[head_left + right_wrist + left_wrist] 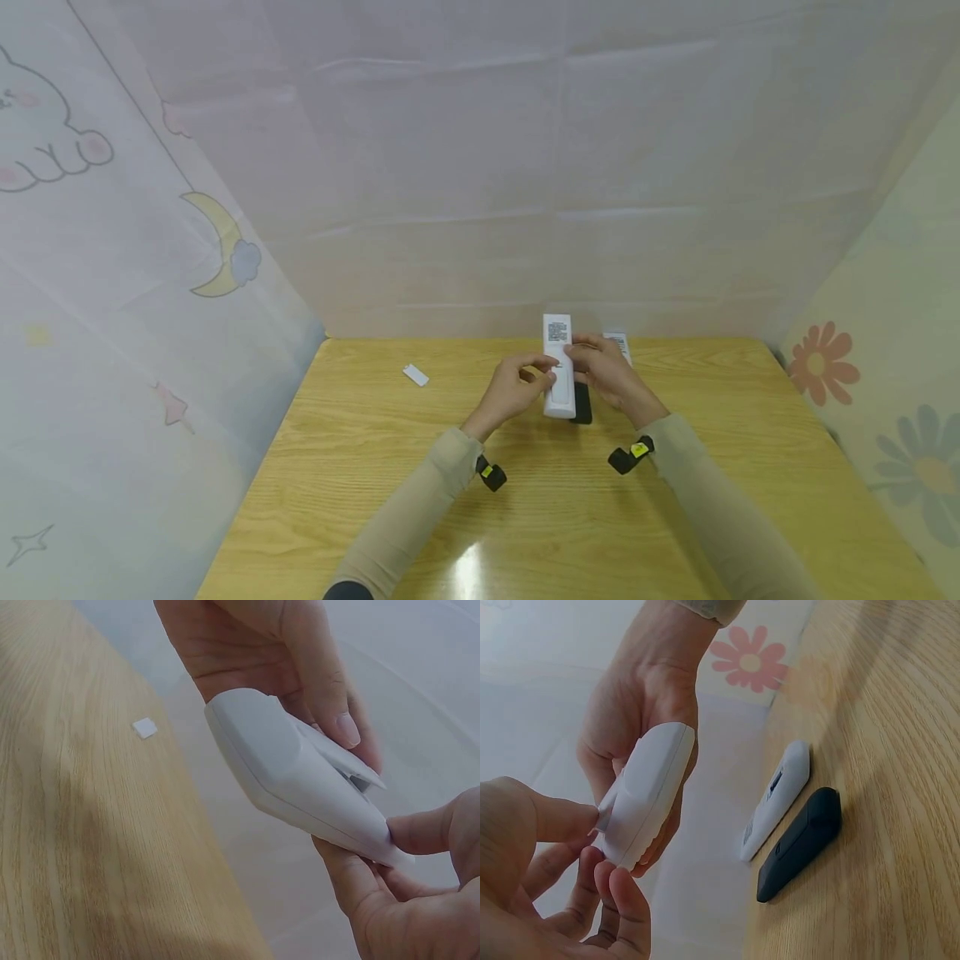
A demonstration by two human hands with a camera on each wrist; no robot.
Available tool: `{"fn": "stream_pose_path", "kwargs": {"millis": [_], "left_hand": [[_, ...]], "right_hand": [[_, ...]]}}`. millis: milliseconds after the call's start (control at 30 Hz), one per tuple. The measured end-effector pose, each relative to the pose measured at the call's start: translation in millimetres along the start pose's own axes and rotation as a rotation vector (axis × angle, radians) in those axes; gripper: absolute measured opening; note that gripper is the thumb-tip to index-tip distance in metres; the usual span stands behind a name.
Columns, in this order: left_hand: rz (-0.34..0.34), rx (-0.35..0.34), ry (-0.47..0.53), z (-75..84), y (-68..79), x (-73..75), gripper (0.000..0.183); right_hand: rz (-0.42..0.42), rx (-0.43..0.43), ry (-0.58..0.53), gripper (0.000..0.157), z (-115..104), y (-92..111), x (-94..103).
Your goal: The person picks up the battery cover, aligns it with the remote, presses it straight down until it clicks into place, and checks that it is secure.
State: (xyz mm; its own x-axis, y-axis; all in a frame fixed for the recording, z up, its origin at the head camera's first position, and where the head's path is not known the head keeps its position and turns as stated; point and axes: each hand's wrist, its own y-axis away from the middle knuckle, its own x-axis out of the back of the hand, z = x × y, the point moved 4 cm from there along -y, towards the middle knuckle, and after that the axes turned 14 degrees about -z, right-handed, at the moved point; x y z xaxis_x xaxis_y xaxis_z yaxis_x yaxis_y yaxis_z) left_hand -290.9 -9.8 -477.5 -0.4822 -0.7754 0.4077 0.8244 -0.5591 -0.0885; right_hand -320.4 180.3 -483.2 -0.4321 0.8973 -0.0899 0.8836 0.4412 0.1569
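Observation:
A white remote control is held up over the table, its back with the printed label facing the head camera. My right hand grips it from the right side, thumb on the back and fingers underneath. On its left side, my left hand pinches the battery cover between thumb and fingers. In the right wrist view one end of that cover stands raised off the remote, with a dark gap under it. The inside of the battery compartment is mostly hidden.
A black remote control lies on the wooden table below the hands. Beside it is a second white remote with a dark opening in its back. A small loose white cover lies farther left. Fabric walls border the table.

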Motion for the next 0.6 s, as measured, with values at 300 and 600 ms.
{"fn": "stream_pose_path", "kwargs": {"millis": [300,600], "left_hand": [[0.011,-0.014,-0.013,-2.2,-0.9,-0.6,0.025],[0.002,-0.009,-0.039,-0.5,0.5,0.8,0.025]], "right_hand": [[-0.001,0.007,-0.004,0.065,0.4,-1.4,-1.1],[0.012,-0.005,-0.013,0.063,-1.1,-2.1,-1.8]]}}
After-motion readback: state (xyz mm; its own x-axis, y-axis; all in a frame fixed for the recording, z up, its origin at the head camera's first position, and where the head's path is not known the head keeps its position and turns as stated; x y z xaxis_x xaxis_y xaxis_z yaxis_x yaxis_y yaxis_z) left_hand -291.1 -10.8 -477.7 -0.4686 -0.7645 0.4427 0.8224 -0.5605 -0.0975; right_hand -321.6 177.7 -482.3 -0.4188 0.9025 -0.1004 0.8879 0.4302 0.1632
